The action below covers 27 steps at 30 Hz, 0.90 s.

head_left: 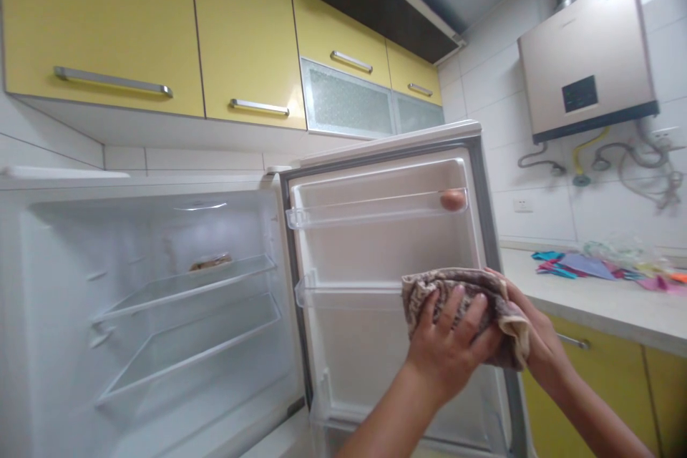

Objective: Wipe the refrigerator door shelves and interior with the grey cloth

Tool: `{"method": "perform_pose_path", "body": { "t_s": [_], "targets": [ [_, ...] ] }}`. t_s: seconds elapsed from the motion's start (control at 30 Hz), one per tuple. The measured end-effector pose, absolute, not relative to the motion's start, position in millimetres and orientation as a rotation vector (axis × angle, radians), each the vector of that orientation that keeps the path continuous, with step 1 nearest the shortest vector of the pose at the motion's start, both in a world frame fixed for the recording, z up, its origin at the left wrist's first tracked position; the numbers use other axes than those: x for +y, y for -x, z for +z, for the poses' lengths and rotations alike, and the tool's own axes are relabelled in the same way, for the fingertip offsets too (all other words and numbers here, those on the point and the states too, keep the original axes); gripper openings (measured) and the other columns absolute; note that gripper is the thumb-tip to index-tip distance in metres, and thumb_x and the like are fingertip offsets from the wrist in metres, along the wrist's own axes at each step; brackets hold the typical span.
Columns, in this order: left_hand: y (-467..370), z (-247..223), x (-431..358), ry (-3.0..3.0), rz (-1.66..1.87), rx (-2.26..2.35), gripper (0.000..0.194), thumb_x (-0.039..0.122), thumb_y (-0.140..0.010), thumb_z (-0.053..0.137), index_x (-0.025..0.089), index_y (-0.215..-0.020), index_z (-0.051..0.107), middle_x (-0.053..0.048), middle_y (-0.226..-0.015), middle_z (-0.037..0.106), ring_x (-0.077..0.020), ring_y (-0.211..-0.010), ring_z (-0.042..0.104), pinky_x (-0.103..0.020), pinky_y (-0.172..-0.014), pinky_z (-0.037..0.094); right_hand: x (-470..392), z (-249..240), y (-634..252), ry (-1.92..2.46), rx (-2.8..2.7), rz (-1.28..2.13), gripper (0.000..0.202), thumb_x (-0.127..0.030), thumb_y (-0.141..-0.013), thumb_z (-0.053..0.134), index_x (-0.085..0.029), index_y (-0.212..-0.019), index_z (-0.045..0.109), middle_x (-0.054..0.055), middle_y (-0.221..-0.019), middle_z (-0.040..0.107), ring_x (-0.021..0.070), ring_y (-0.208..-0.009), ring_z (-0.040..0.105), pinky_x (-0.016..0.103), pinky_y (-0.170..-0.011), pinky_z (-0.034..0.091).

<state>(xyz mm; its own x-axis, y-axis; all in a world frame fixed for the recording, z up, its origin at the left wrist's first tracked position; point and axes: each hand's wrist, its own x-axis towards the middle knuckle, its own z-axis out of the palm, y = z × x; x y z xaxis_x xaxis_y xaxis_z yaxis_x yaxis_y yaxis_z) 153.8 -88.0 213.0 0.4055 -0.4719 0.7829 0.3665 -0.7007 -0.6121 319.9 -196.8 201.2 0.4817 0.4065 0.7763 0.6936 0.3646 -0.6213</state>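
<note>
Cloth [497,305], brown-patterned, gripped between left hand [444,351] and right hand [541,333]; open fridge door [370,247] beyond.

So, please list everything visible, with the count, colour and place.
Cloth: 1, patterned brown, between hands
Refrigerator: 1, white, left, open
Shelves: 2, clear, inside refrigerator
Packet: 1, brownish, upper shelf
Door racks: 3, clear, centre
Apparent egg: 1, brown, top rack
Upper doors: 4, yellow, overhead
Frosted panels: 2, greyish, overhead
Water heater: 1, beige, upper right
Hoses: several, grey, yellow, below heater
Counter: 1, whitish, right
Loose pieces: several, blue, pink, purple, counter
Lower doors: 2, yellow, under counter
Left hand: 1, cloth's near side
Right hand: 1, cloth's right end
</note>
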Motion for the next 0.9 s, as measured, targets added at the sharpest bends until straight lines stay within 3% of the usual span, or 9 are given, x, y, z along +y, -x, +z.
{"method": "perform_pose_path", "body": {
  "t_s": [0.1, 0.3, 0.47, 0.6, 0.67, 0.8, 0.9],
  "targets": [
    [-168.2, 211.2, -92.8, 1.857, -1.405, 0.138, 0.045, 0.041, -0.089, 0.059, 0.039, -0.134, 0.058, 0.001, -0.159, 0.047, -0.0286, -0.150, 0.036, -0.055, -0.126, 0.022, -203.2, 205.9, -325.8, 1.292, -1.135, -0.241, 0.055, -0.058, -0.093, 0.038, -0.030, -0.135, 0.060, 0.001, -0.143, 0.064, 0.0264, -0.133, 0.059, 0.038, -0.115, 0.047],
    [-147.7, 203.0, -60.3, 1.834, -1.471, 0.127, 0.041, 0.034, -0.087, 0.064, 0.039, -0.128, 0.063, 0.004, -0.153, 0.054, -0.0228, -0.149, 0.039, -0.049, -0.128, 0.020, -206.3, 209.6, -326.9, 1.298, -1.253, -0.243, 0.055, -0.053, -0.096, 0.036, -0.032, -0.146, 0.045, 0.002, -0.144, 0.064, 0.0262, -0.137, 0.055, 0.047, -0.121, 0.039],
    [-94.0, 186.5, -5.4, 1.959, -1.580, -0.108, 0.046, 0.017, -0.082, 0.064, 0.033, -0.126, 0.064, -0.008, -0.133, 0.071, -0.0241, -0.140, 0.052, -0.047, -0.125, 0.024, -203.6, 208.8, -322.5, 1.299, -1.262, -0.257, 0.052, -0.052, -0.097, 0.034, -0.033, -0.143, 0.049, 0.003, -0.147, 0.061, 0.0273, -0.137, 0.055, 0.050, -0.118, 0.043],
    [-55.0, 170.3, 28.9, 2.106, -1.989, -0.455, 0.065, 0.031, -0.070, 0.076, 0.018, -0.131, 0.059, -0.024, -0.146, 0.057, -0.0404, -0.148, 0.039, -0.063, -0.124, 0.021, -203.8, 207.4, -319.2, 1.341, -1.241, -0.278, 0.050, -0.053, -0.097, 0.034, -0.036, -0.140, 0.052, 0.002, -0.148, 0.060, 0.0286, -0.130, 0.060, 0.050, -0.111, 0.049],
    [-48.0, 168.2, 32.0, 2.053, -2.246, -0.649, 0.079, 0.037, -0.063, 0.082, 0.013, -0.133, 0.055, -0.028, -0.150, 0.050, -0.0437, -0.151, 0.031, -0.065, -0.125, 0.016, -204.4, 205.9, -317.4, 1.337, -1.240, -0.295, 0.050, -0.053, -0.097, 0.034, -0.035, -0.140, 0.053, 0.003, -0.147, 0.060, 0.0288, -0.127, 0.062, 0.048, -0.107, 0.053],
    [-54.5, 188.1, 12.3, 1.851, -2.634, -0.981, 0.084, 0.043, -0.073, 0.073, 0.014, -0.145, 0.040, -0.024, -0.162, 0.032, -0.0341, -0.156, 0.020, -0.053, -0.129, 0.011, -206.6, 202.2, -311.8, 1.332, -1.216, -0.327, 0.051, -0.053, -0.097, 0.035, -0.035, -0.141, 0.052, 0.003, -0.146, 0.061, 0.0284, -0.122, 0.066, 0.046, -0.102, 0.056],
    [-61.4, 215.5, -8.4, 1.647, -3.127, -1.117, 0.086, 0.046, -0.078, 0.070, 0.025, -0.150, 0.029, -0.015, -0.166, 0.027, -0.0279, -0.155, 0.024, -0.047, -0.129, 0.013, -208.3, 200.6, -306.8, 1.356, -1.207, -0.336, 0.050, -0.053, -0.096, 0.035, -0.037, -0.141, 0.051, 0.002, -0.146, 0.061, 0.0279, -0.121, 0.066, 0.046, -0.102, 0.056]
  ]
}}
